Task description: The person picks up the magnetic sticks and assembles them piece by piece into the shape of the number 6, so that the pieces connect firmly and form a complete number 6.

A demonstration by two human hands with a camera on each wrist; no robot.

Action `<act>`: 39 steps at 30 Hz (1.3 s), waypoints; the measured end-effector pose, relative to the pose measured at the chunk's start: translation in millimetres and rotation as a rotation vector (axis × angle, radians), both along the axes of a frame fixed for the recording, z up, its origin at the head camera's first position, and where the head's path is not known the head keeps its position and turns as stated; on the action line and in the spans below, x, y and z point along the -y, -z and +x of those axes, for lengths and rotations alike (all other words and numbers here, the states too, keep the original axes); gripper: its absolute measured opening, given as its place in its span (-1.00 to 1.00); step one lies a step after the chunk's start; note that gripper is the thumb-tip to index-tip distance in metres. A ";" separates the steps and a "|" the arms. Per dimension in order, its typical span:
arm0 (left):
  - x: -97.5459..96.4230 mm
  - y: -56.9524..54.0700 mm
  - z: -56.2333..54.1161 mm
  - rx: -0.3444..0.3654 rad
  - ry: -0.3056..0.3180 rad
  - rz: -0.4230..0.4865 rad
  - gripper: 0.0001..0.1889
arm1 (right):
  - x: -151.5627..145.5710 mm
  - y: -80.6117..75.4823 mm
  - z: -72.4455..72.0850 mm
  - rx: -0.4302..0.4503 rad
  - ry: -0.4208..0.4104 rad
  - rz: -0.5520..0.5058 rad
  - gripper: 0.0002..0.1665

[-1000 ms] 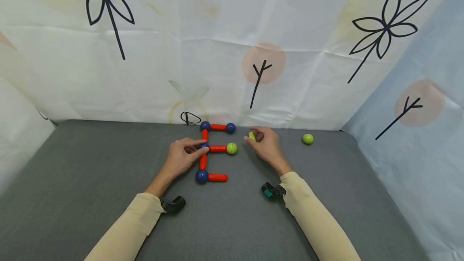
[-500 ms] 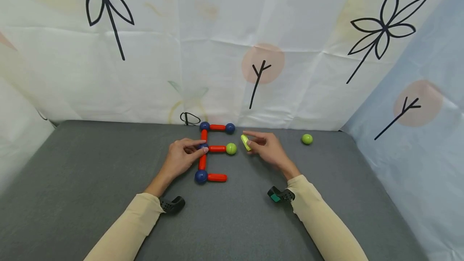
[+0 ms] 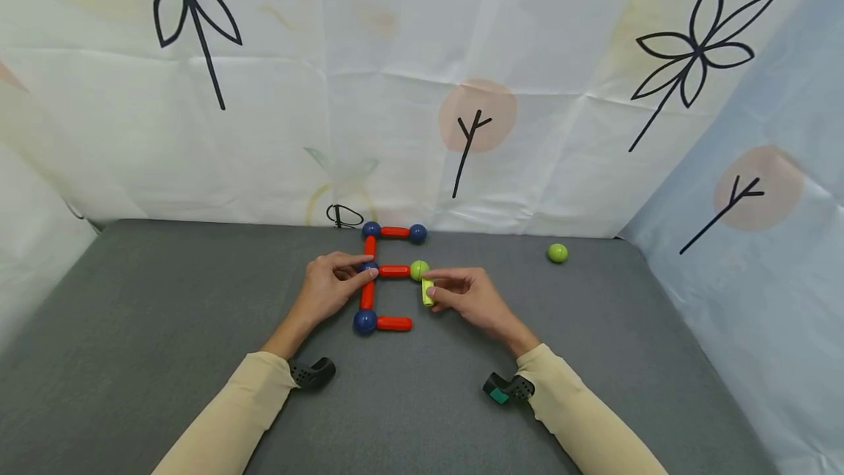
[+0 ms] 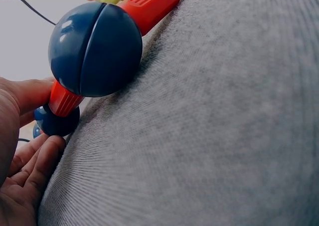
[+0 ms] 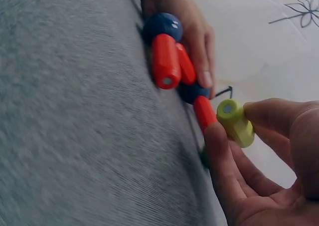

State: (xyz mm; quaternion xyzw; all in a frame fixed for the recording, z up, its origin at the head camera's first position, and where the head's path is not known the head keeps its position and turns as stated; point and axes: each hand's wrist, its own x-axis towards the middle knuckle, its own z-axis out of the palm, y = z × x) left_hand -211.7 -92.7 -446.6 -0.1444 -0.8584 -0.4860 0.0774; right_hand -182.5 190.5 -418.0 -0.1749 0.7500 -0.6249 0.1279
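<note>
An E-shaped figure of red magnetic rods (image 3: pixel 394 270) and blue balls (image 3: pixel 365 322) lies on the grey table. My left hand (image 3: pixel 327 286) pinches the middle blue ball, partly hidden by the fingers. At the end of the middle red rod sits a green ball (image 3: pixel 418 268). Between thumb and fingers, my right hand (image 3: pixel 472 297) holds a yellow-green magnetic rod (image 3: pixel 428 292), its far end at the green ball; whether they touch I cannot tell. The right wrist view shows a metal tip on this rod (image 5: pixel 235 122). The front red rod (image 5: pixel 165 61) has a free end.
A loose green ball (image 3: pixel 557 253) lies to the right, near the back of the grey table (image 3: pixel 198 328). Behind the table hangs a white cloth (image 3: pixel 395 116) with plant drawings, and another cloth (image 3: pixel 778 255) closes the right side.
My right hand has moved left and toward me, turning the yellow-green rod to point front to back beside the green ball. My left hand stays on the middle blue ball.
</note>
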 end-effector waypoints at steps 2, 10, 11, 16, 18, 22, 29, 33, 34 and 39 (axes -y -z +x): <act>0.3 -0.3 0.2 0.002 -0.004 -0.002 -0.69 | 3.4 2.2 0.2 0.012 -0.013 0.018 -0.59; 0.9 -2.6 1.7 0.011 -0.002 -0.006 -0.68 | 11.1 5.3 -1.3 0.054 0.009 0.071 -0.60; 0.8 -2.6 1.7 0.010 -0.004 -0.006 -0.68 | 11.4 5.3 -1.2 0.053 0.013 0.077 -0.60; 0.3 -1.4 1.8 0.003 -0.009 -0.004 -0.68 | 11.7 5.0 -0.5 0.033 0.014 0.109 -0.59; 0.3 -1.2 1.7 0.002 -0.009 -0.004 -0.67 | 11.5 4.9 0.0 0.020 0.011 0.126 -0.58; -0.4 -1.4 1.3 0.015 -0.012 0.000 -0.68 | 12.5 5.5 0.8 -0.009 0.014 0.166 -0.59; -0.7 -0.6 1.3 0.021 -0.015 0.003 -0.67 | 16.6 4.2 2.4 -0.042 0.022 0.224 -0.60; -0.6 0.9 0.2 0.014 -0.014 0.010 -0.67 | 20.1 -6.4 7.2 -0.041 0.014 0.234 -0.61; -0.4 1.3 0.1 0.011 -0.012 0.010 -0.67 | 21.2 -10.8 9.3 -0.042 0.012 0.236 -0.61; 0.5 0.1 2.3 0.005 0.006 0.002 -0.63 | 25.3 -30.3 19.8 -0.060 0.003 0.234 -0.62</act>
